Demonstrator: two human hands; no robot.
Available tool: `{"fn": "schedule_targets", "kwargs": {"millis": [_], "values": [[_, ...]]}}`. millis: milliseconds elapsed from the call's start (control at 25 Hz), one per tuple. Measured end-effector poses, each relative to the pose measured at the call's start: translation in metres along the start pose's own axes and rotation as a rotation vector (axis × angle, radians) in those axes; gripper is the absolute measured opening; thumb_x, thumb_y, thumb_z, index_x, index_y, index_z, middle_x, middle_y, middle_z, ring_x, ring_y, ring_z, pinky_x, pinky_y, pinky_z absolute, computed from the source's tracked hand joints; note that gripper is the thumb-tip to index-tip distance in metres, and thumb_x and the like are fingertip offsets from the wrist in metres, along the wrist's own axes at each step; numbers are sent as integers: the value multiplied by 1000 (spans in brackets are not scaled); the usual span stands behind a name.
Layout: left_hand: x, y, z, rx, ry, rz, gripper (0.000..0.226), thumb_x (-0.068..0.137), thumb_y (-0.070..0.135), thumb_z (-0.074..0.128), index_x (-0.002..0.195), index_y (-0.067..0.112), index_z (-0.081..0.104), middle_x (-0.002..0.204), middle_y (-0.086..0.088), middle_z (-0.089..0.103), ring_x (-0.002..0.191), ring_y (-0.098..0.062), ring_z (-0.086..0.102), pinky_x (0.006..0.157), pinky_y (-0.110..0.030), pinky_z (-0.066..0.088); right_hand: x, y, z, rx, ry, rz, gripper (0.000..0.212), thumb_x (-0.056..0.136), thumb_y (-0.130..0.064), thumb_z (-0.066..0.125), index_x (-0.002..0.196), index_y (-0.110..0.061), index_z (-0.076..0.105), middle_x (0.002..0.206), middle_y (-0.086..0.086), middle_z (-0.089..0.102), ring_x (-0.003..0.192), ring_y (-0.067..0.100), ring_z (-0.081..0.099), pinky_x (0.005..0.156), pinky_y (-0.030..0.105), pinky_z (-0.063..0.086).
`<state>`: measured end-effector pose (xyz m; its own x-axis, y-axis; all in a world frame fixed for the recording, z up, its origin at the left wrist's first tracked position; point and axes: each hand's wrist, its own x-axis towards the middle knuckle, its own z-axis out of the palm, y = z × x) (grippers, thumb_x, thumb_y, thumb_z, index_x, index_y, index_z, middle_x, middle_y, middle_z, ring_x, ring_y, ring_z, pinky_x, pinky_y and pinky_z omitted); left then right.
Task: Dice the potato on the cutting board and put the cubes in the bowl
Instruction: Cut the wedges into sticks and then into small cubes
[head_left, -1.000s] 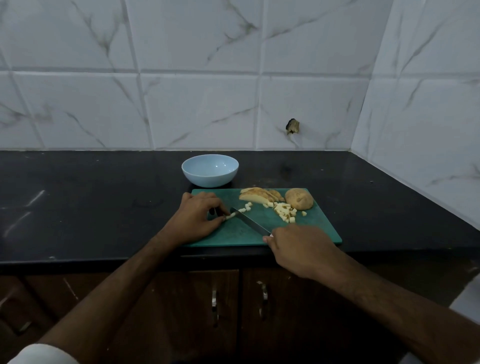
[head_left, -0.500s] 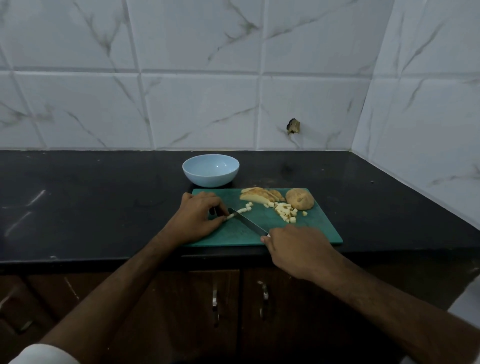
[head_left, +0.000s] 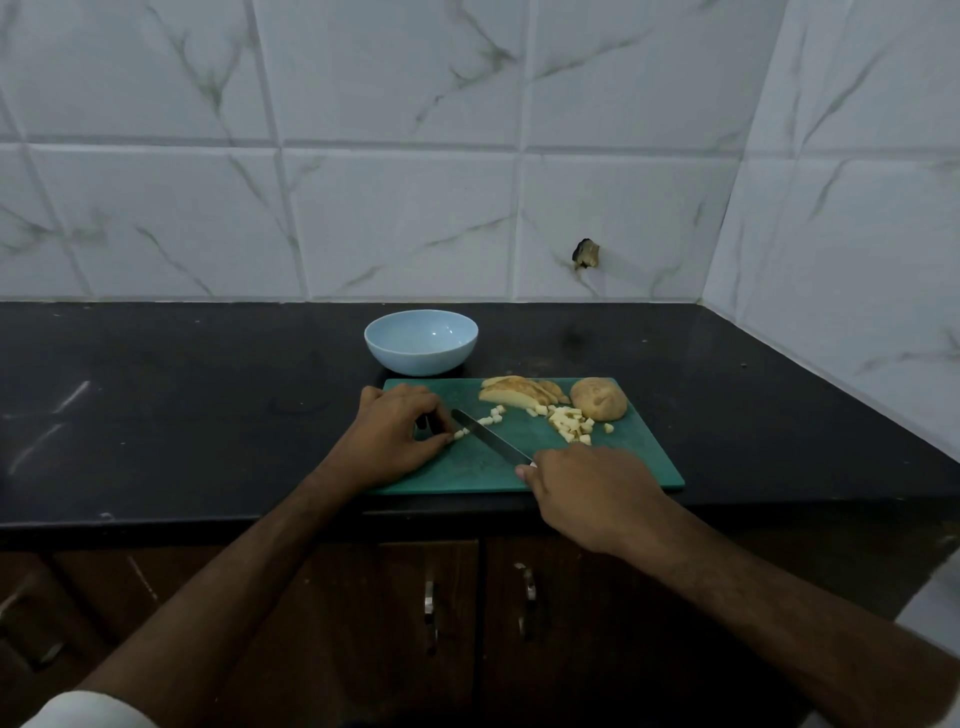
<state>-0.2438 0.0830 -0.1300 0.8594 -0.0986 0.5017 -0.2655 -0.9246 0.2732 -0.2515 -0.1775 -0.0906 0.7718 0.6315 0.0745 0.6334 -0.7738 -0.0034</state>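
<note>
A: What is the left hand (head_left: 394, 434) doing?
B: It is lying on the green board (head_left: 483, 462), at about 9 o'clock, fingers curled, pinching a thin potato strip (head_left: 460, 434).
A: And the right hand (head_left: 592, 493)?
B: It is gripping the knife (head_left: 491, 440) handle at 6 o'clock. The blade is pointing to 10 o'clock and its tip is sitting right beside the left fingers.
A: Where is the potato?
B: A pile of cubes (head_left: 569, 423) is lying at 2 o'clock on the board. Slices (head_left: 519, 392) are lying at 12 o'clock, and a round potato piece (head_left: 598, 399) is sitting just right of them, touching the cubes.
A: And the bowl (head_left: 421, 343)?
B: It is sitting on the black worktop (head_left: 182, 395), just behind the board's far left corner. I am seeing nothing in it.
</note>
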Motion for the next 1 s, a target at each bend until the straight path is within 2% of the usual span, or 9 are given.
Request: {"fn": "schedule_targets", "kwargs": {"millis": [240,400,480,560,640,760,880,1000], "values": [[1,-1,1,2,14,5,11,85,38,75,82,35,65,83,17,61,90,-1,53,83,-34,28,-5,-5,7,8,-38,-19,39,109,-50,28,89,-25,51,77,-5,55,67,8,53,61,29,40],[0,0,1,19,14,6,12,85,40,74,83,35,63,84,18,60,90,0,52,81,-33,25,4,2,-3,95,-95,35,42,108,-52,29,86,-24,52,78,-3,58,67,10,56,64,32,44],[2,-1,1,20,11,12,11,87,41,72,90,37,62,90,20,60,92,2,52,83,-33,26,5,16,-18,155,-106,92,43,108,-53,29,86,-25,52,78,-1,62,57,10,60,62,32,48],[5,-3,3,56,-66,20,20,92,45,63,111,40,62,105,22,56,102,2,49,87,-35,27,1,33,-29,135,-85,139,42,108,-54,26,86,-27,50,75,2,65,41,7,57,57,31,50],[13,-3,6,125,-211,21,40,94,47,48,133,39,55,115,16,49,112,-3,43,89,-36,25,0,52,-32,95,-60,188,43,107,-54,25,95,-25,53,72,4,66,36,8,56,55,29,49],[30,9,10,122,-334,-3,58,87,40,40,144,33,49,114,7,43,110,-11,43,91,-38,29,3,71,-28,95,-61,248,48,107,-55,23,118,-22,55,78,4,68,39,11,62,59,33,57],[48,24,18,100,-407,-13,48,95,24,48,143,27,50,113,1,40,106,-16,44,94,-43,37,5,77,-25,122,-64,251,49,107,-55,22,131,-24,53,85,2,67,35,9,59,62,34,59],[56,30,27,85,-426,-9,43,95,17,51,138,21,54,111,-1,39,101,-18,44,96,-49,43,2,79,-24,159,-63,245,49,107,-54,23,135,-25,51,88,1,66,35,9,59,64,35,60]]}}
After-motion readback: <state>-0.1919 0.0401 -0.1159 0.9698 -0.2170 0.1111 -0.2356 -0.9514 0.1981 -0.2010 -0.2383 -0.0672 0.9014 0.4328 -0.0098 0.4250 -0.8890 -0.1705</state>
